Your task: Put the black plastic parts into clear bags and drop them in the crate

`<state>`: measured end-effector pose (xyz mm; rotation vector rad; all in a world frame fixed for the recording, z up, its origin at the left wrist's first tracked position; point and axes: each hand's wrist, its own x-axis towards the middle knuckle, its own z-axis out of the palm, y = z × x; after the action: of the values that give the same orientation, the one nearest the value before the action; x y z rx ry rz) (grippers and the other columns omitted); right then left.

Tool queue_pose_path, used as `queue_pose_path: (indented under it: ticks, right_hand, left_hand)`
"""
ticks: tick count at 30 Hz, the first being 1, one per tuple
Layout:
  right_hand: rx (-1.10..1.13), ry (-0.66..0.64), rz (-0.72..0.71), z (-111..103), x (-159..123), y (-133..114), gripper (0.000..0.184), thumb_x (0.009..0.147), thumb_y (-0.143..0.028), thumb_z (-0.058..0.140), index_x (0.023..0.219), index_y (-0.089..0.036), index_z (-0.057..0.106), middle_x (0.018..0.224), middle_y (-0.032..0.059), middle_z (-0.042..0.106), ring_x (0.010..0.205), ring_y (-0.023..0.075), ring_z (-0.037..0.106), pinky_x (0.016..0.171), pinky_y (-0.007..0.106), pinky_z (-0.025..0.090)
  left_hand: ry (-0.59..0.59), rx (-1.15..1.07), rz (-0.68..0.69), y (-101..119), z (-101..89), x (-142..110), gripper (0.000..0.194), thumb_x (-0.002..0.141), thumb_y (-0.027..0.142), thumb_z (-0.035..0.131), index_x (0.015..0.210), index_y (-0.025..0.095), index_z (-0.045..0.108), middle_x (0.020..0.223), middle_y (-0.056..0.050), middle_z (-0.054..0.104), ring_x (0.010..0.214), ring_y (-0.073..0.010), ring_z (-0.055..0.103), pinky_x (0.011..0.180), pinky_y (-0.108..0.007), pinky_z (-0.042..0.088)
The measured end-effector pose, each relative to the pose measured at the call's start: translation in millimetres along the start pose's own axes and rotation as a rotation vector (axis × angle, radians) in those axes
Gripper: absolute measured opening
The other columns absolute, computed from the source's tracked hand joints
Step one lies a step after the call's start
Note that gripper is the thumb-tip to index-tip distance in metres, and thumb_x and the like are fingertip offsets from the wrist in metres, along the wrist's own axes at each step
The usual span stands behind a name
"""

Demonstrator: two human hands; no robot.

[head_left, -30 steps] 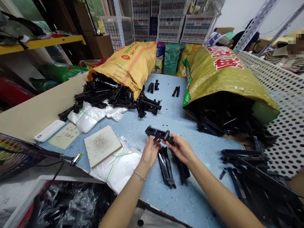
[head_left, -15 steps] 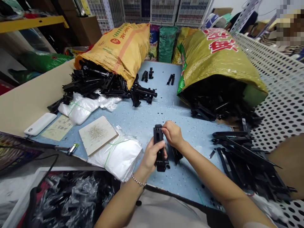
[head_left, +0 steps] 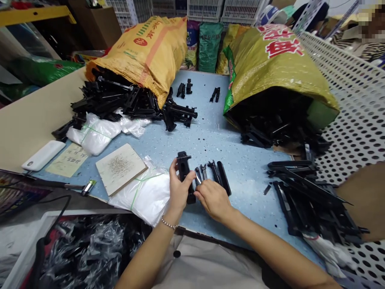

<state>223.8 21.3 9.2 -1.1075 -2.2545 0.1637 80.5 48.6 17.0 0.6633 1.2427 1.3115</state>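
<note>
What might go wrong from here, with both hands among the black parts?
The right hand is at a tight row of slim black pieces, so it might knock a neighbour askew.
The left hand holds a black part clear of full support; a loosened grip could drop it.
The speckled board sits partly on plastic bags, so a bump might shift it.
</note>
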Motion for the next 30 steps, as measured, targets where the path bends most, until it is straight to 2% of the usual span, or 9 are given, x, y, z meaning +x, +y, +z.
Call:
queue_pose_path:
  ticks: [3,7,11,14,17,20,23,27,30]
  right_hand:
    - [0.003,-0.013,0.13,-11,21,20,0.034,0.101,-0.036,0.034,0.087,-0.016,0.057,0.08,0.0066,0.056,0.076,0.0152,0.047,0.071,0.028,0.035]
    - [0.033,-0.165,0.384,-4,101,72,0.036,0.101,-0.04,0.032,0.1,-0.017,0.06,0.103,0.0083,0.06,0.098,0.0179,0.052,0.089,0.029,0.039]
    - [0.047,-0.215,0.506,25,198,120,0.043,0.097,-0.026,0.037,0.137,-0.013,0.043,0.147,0.0133,0.032,0.135,0.0239,0.032,0.11,0.036,0.029]
    - [0.066,-0.209,0.589,38,245,140,0.054,0.094,-0.018,0.037,0.147,-0.012,0.029,0.154,0.0167,0.015,0.142,0.0281,0.021,0.114,0.042,0.024]
    - [0.137,-0.247,0.693,41,266,151,0.055,0.093,-0.024,0.045,0.144,-0.01,0.031,0.143,0.0219,0.035,0.132,0.0296,0.038,0.108,0.045,0.032]
    - [0.29,-0.314,0.757,37,264,155,0.045,0.093,-0.034,0.049,0.129,-0.007,0.043,0.114,0.018,0.056,0.102,0.0208,0.056,0.091,0.036,0.046]
    - [0.547,-0.419,0.755,28,232,148,0.043,0.098,-0.046,0.036,0.112,-0.008,0.049,0.083,0.009,0.057,0.065,0.0092,0.05,0.06,0.02,0.044]
    - [0.976,-0.627,0.68,18,140,115,0.066,0.095,-0.066,0.013,0.096,-0.012,0.05,0.058,-0.0033,0.035,0.043,0.0041,0.025,0.039,0.013,0.025]
    - [1.69,-1.045,0.668,10,71,83,0.078,0.084,-0.082,0.014,0.088,-0.013,0.048,0.051,-0.0065,0.028,0.036,0.0034,0.021,0.032,0.014,0.019]
  left_hand:
    - [0.039,0.068,-0.019,-19,-14.9,11,0.064,0.072,0.044,0.066,0.128,0.024,0.042,0.114,-0.005,0.06,0.096,-0.0102,0.061,0.09,-0.025,0.049]
    - [-0.098,0.288,-0.097,-42,-17.3,14,0.045,0.078,0.04,0.055,0.116,0.015,0.056,0.117,-0.008,0.061,0.114,-0.0176,0.055,0.109,-0.036,0.041]
    - [-0.17,0.556,0.042,-59,-0.3,1,0.066,0.083,0.031,0.045,0.145,0.016,0.031,0.158,-0.009,0.019,0.149,-0.019,0.015,0.128,-0.037,0.013]
    - [-0.231,0.695,0.133,-69,7.8,-7,0.069,0.087,0.031,0.038,0.151,0.017,0.018,0.161,-0.005,0.0,0.152,-0.0183,-0.001,0.129,-0.039,0.004]
    - [-0.261,0.686,0.111,-73,5.3,-8,0.067,0.088,0.041,0.038,0.15,0.021,0.022,0.161,-0.003,0.002,0.152,-0.0194,0.001,0.129,-0.042,0.005]
    - [-0.23,0.522,0.026,-66,-4.0,-1,0.071,0.084,0.048,0.046,0.148,0.022,0.029,0.159,-0.007,0.013,0.151,-0.021,0.012,0.128,-0.04,0.013]
    - [-0.176,0.245,-0.048,-46,-10.6,13,0.071,0.08,0.05,0.054,0.143,0.021,0.036,0.153,-0.012,0.03,0.142,-0.0223,0.033,0.123,-0.04,0.026]
    - [-0.165,-0.197,-0.046,-8,-5.7,36,0.071,0.076,0.057,0.059,0.137,0.025,0.04,0.145,-0.009,0.042,0.132,-0.019,0.047,0.116,-0.036,0.036]
    - [-0.343,-0.504,-0.117,18,2.1,40,0.074,0.074,0.065,0.055,0.134,0.026,0.042,0.134,-0.009,0.053,0.115,-0.0195,0.058,0.099,-0.036,0.049]
